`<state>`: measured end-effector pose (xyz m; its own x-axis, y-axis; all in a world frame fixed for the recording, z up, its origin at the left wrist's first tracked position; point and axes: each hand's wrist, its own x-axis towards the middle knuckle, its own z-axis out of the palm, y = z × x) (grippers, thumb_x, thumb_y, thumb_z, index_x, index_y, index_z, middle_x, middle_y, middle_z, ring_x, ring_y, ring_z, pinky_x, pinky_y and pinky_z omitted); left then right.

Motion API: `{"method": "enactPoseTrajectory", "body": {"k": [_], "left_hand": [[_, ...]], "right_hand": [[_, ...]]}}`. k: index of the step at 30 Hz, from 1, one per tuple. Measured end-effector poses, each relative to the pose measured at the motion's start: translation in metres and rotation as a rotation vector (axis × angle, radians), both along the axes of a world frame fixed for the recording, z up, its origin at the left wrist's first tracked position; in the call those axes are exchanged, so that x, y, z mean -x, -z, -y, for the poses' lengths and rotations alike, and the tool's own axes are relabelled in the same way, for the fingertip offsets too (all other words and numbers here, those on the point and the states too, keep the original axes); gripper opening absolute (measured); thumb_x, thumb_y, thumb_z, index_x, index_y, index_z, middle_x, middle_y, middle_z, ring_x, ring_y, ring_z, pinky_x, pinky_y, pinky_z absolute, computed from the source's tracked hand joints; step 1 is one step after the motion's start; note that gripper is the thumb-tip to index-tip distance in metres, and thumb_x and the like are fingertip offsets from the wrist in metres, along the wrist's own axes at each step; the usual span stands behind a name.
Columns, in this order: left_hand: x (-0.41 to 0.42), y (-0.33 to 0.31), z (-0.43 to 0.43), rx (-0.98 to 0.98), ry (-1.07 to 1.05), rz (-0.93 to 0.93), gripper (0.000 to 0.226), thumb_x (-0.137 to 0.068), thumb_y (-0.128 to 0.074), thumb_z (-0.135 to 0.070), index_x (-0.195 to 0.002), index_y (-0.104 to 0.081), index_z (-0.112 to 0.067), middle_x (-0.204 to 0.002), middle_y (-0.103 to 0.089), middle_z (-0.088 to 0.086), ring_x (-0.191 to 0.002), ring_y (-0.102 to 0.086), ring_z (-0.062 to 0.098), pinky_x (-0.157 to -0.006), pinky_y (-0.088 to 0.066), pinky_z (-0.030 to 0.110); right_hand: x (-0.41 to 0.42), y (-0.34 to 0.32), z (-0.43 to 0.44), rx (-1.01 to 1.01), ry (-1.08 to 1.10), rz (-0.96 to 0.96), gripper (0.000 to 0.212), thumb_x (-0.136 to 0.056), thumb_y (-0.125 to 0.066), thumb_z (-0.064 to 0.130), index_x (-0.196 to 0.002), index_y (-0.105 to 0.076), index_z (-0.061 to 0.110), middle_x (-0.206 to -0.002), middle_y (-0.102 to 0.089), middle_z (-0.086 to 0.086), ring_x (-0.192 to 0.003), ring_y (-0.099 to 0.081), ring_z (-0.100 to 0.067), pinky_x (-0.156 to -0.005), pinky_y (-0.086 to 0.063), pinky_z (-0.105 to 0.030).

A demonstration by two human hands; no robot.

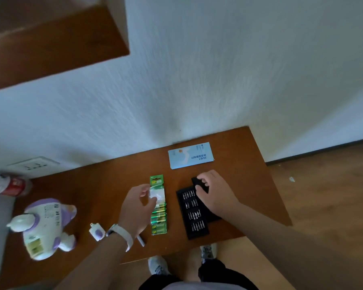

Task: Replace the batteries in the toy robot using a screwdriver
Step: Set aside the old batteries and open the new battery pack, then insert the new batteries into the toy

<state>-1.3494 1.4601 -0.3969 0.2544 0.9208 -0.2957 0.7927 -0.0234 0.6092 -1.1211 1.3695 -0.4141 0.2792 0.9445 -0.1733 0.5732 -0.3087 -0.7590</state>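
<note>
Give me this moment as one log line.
left hand: pinches battery pack | right hand: grips black piece by bit tray | toy robot: untouched

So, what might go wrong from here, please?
The open bit tray sits near the table edge; the right hand, gripping a black case part, could nudge it and spill bits. The screwdriver by the left hand, which pinches the battery pack, lies near the front edge and might roll off.

The white-and-purple toy robot (46, 225) lies labelled side up at the table's (113, 185) near left, a small matching cover (97, 231) just right of it, the green battery pack (158, 216) lengthwise at centre, and the black screwdriver-bit tray (194, 216) beside it, its lid (198, 182) at the far end.
</note>
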Motion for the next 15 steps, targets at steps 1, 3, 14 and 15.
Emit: {"method": "enactPoseTrajectory", "body": {"k": [1,3,14,15], "left_hand": [[0.006,0.002,0.003,0.001,-0.020,-0.007,0.040,-0.092,-0.069,-0.018,-0.130,-0.058,-0.015,-0.120,-0.058,-0.003,-0.112,-0.052,0.012,-0.091,-0.044,0.029],[0.015,0.005,0.009,0.037,-0.064,-0.018,0.043,-0.092,-0.070,-0.023,-0.133,-0.056,-0.016,-0.125,-0.058,-0.001,-0.112,-0.052,0.012,-0.092,-0.046,0.031],[0.037,0.034,0.028,0.305,-0.082,0.002,0.051,-0.095,-0.066,-0.022,-0.142,-0.047,-0.014,-0.116,-0.060,-0.002,-0.102,-0.059,0.012,-0.084,-0.055,0.030],[0.038,0.036,0.028,0.306,-0.069,0.005,0.051,-0.095,-0.066,-0.021,-0.142,-0.048,-0.014,-0.116,-0.060,-0.002,-0.101,-0.059,0.012,-0.087,-0.055,0.032]], "right_hand": [[0.007,-0.003,0.002,0.007,-0.035,-0.012,0.031,-0.097,-0.055,0.028,-0.124,-0.056,0.015,-0.111,-0.050,0.007,-0.099,-0.050,-0.005,-0.083,-0.044,-0.019],[0.023,-0.005,0.003,0.027,-0.092,-0.038,0.030,-0.097,-0.054,0.027,-0.124,-0.057,0.013,-0.104,-0.052,0.007,-0.092,-0.051,-0.005,-0.083,-0.046,-0.024],[0.100,0.008,-0.003,0.270,-0.084,-0.118,0.043,-0.098,-0.053,0.027,-0.139,-0.048,0.016,-0.123,-0.060,0.001,-0.109,-0.057,-0.011,-0.092,-0.047,-0.024],[0.103,0.008,-0.004,0.285,-0.085,-0.119,0.045,-0.098,-0.053,0.026,-0.141,-0.045,0.016,-0.126,-0.059,0.000,-0.111,-0.056,-0.012,-0.092,-0.046,-0.023]]}}
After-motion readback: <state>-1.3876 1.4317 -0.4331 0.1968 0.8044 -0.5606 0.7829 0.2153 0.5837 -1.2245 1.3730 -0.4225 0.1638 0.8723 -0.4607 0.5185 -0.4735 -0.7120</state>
